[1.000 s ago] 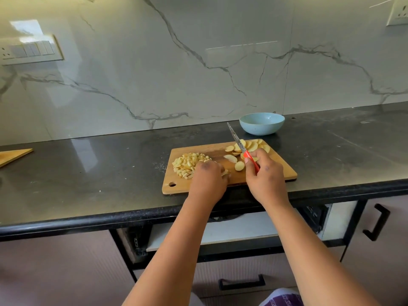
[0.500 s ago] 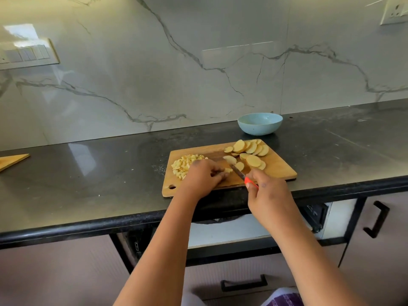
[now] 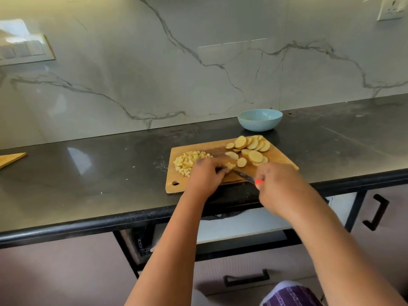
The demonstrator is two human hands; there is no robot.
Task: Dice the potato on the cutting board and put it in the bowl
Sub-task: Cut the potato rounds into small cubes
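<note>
While my left hand (image 3: pixel 204 175) pins a small potato bit and my right (image 3: pixel 273 184) grips the knife (image 3: pixel 244 175), I'm roughly halfway: dice (image 3: pixel 187 162) piled on the board (image 3: pixel 282 161), slices (image 3: pixel 251 150) still uncut, bowl (image 3: pixel 259 119) on the counter (image 3: pixel 110 173) looks empty.

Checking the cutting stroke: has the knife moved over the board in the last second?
Yes. The knife was tipped up, pointing toward the bowl; the right hand has drawn it down and back to the cutting board's near edge.
</note>
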